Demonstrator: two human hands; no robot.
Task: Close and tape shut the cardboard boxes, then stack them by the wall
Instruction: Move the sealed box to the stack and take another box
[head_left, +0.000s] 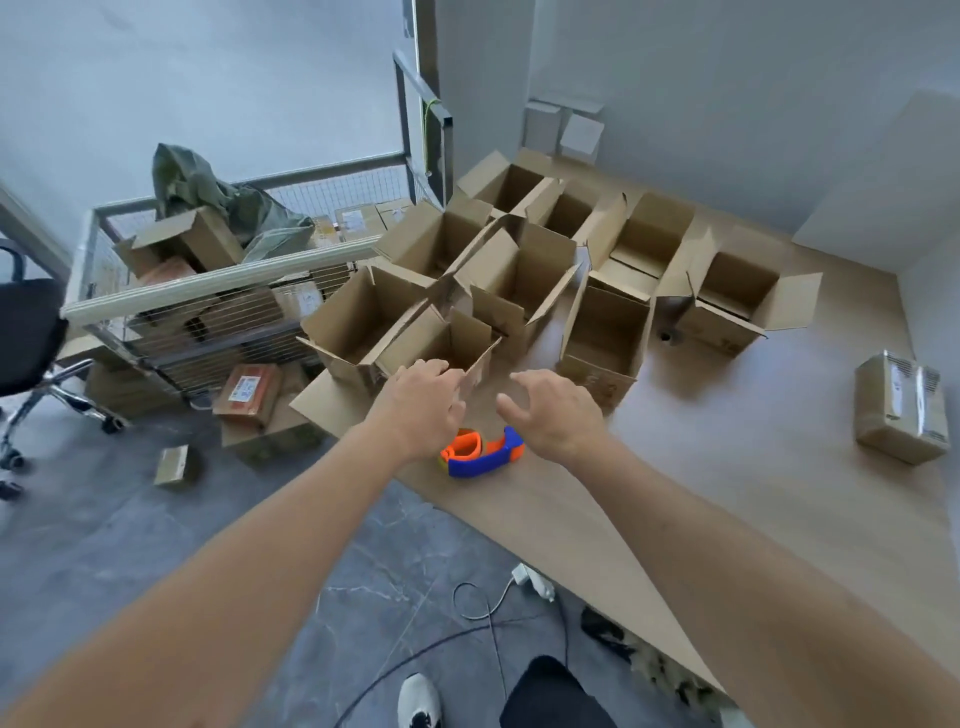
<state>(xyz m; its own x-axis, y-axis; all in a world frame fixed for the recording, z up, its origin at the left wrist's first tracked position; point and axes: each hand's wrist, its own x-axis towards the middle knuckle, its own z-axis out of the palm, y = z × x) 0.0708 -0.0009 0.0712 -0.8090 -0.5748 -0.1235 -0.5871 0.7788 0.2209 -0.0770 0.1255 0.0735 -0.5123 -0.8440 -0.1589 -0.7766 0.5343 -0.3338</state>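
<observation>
— Where's the nearest box?

— The small open box (441, 345) stands at the near left edge of the wooden platform (727, 467), mouth up, flaps raised, in front of the other open boxes (519, 270).

— And the hands?

— The left hand (421, 405) touches its near flap; whether the fingers grip it, I cannot tell. The right hand (553, 410) hovers beside it, fingers spread and loosely bent, holding nothing.

— The tape dispenser?

— The tape dispenser (480, 452) lies on the platform below both hands, its long axis running left to right, blue handle end towards the right.

— Anything sealed?

— One taped box (901, 408) sits far right.
</observation>
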